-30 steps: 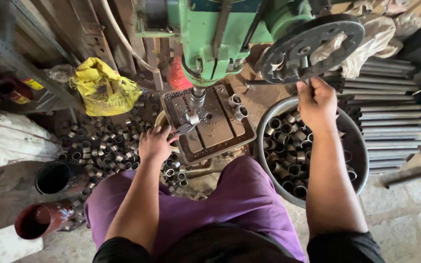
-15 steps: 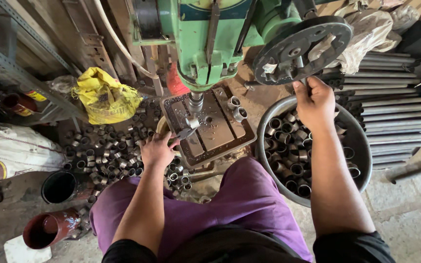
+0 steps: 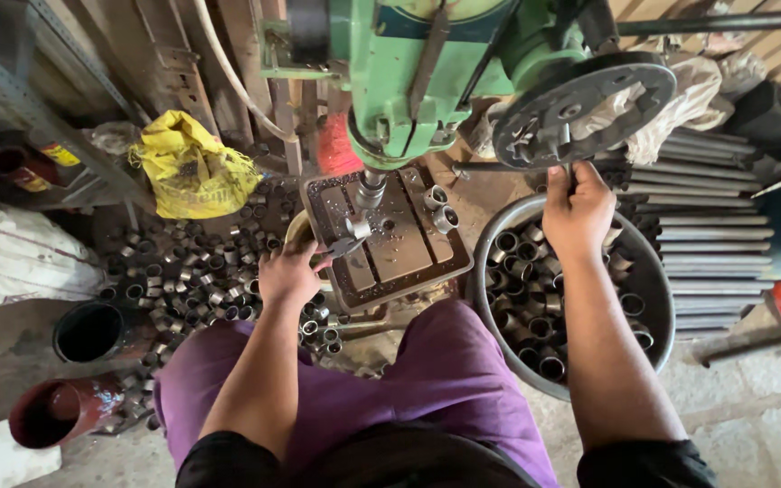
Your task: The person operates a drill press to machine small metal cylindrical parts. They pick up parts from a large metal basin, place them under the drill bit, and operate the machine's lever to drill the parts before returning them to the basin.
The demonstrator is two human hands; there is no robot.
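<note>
**Two Hands at the Green Drill**

On the far left one dark round pot sits on the floor, and one red pipe piece lies just below it. Behind them is one yellow bag. A big heap of short metal rings lies on the floor, too many to count.

The left hand has its fingers curled shut around a pair of pliers. The pliers pinch one small metal ring. That ring sits on the flat metal plate, right under the drill tip of the big green drill machine. Two more rings stand on the plate near its back edge.

The right hand is closed tight on the handle that sticks out from the round grey wheel on the machine's side.

Under that hand is one big round metal tub full of rings, too many to count. To the right lies a stack of long metal bars.

The person sits with purple trousers between the heap and the tub.
</note>
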